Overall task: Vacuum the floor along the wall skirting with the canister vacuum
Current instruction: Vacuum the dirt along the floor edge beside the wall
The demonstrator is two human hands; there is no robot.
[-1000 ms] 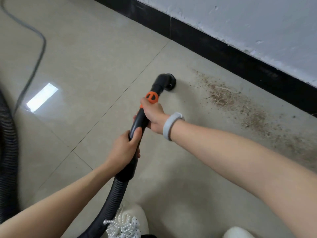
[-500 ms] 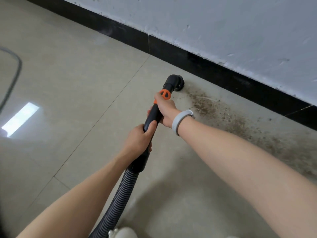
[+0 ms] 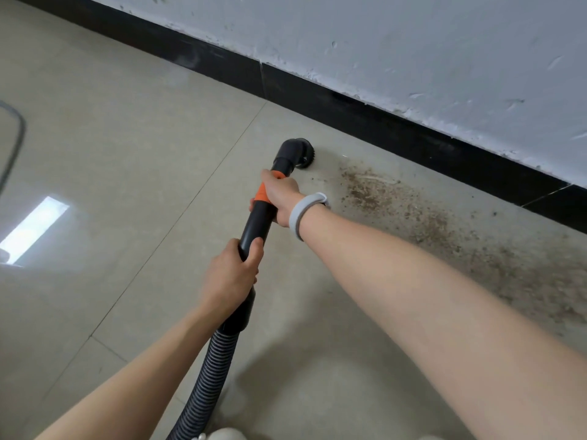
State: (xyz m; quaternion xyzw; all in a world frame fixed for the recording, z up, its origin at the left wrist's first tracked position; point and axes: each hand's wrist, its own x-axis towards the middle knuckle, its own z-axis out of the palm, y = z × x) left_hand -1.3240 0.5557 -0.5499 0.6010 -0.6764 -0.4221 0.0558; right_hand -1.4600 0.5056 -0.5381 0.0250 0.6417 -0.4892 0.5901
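A black vacuum wand with an orange collar runs from a ribbed hose up to a round brush nozzle. The nozzle rests on the beige tile floor, just left of a band of brown dirt that lies along the black skirting. My right hand grips the wand at the orange collar, with a grey band on its wrist. My left hand grips the wand lower down, above the hose joint.
A white wall with flaking paint rises above the skirting. A dark cable curves over the floor at the left edge. Window light reflects on the tiles to the left. White shoe tips show at the bottom.
The view has swung toward the wall and the cable has slid leftward. The nozzle has stayed at the left end of the dirt band. Both hands keep their grip.
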